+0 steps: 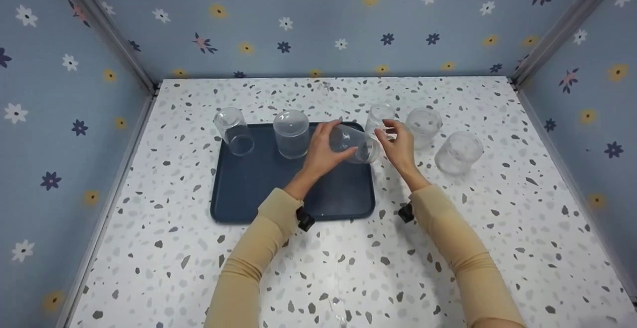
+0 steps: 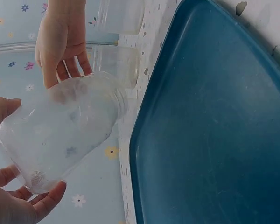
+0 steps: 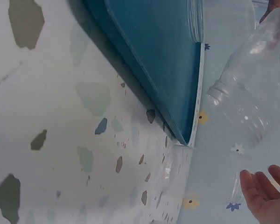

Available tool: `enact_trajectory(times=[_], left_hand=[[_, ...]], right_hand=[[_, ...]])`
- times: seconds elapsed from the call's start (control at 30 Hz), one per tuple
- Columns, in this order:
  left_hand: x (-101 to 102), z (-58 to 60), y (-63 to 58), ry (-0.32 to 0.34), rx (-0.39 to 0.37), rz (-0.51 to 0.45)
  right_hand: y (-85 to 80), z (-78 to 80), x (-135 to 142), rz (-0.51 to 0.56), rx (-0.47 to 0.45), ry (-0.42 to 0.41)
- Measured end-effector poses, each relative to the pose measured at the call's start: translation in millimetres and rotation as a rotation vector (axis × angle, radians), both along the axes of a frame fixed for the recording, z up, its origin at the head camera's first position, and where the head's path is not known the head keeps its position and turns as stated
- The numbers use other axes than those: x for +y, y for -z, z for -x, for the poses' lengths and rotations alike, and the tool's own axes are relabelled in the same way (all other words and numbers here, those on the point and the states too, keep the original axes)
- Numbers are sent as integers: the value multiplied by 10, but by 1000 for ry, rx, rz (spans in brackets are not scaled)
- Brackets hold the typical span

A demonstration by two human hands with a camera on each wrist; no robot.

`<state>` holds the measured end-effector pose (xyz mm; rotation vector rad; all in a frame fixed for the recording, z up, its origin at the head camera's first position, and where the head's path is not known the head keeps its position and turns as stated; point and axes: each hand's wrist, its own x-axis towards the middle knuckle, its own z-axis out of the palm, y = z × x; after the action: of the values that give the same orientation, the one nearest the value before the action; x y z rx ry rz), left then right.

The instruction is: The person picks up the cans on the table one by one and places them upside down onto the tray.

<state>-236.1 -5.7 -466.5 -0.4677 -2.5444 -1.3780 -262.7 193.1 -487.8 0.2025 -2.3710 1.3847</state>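
A clear, see-through jar [image 1: 351,141] lies tilted in the air over the back right part of the dark blue tray [image 1: 293,193]. My left hand [image 1: 322,151] grips it near its closed end, thumb on one side and fingers on the other. The ridged mouth end of the jar [image 3: 238,100] points toward my right hand [image 1: 399,145]. That hand is beside the mouth, thumb and fingers apart and loosely bent, holding nothing. In the right wrist view a gap shows between its fingertips [image 3: 246,179] and the jar.
Two clear jars, one at the back left [image 1: 234,131] and one at the back middle [image 1: 291,136], stand at the tray. To the right, three more stand on the speckled table: one behind my right hand [image 1: 381,115], another [image 1: 424,125] beside it, the third [image 1: 459,153] farthest right. Flowered panels [image 1: 318,24] enclose the table.
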Motion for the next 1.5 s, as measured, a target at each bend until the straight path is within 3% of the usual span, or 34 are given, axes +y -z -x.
enact_trajectory(times=[0.33,0.6,0.93,1.2,1.5], left_hand=[[15,113,-80,-3,-31,136],[49,223,-112,-2,-51,269],[158,347,-199,36,-95,407],[231,420,-244,43,-58,505],[270,521,-289,31,-119,580]], right_hand=[[18,178,-29,-294,149,79],[16,308,-52,-470,171,96],[-44,441,-102,-588,4,134],[-108,534,-111,-627,-187,116],[-157,637,-86,-674,-333,75]])
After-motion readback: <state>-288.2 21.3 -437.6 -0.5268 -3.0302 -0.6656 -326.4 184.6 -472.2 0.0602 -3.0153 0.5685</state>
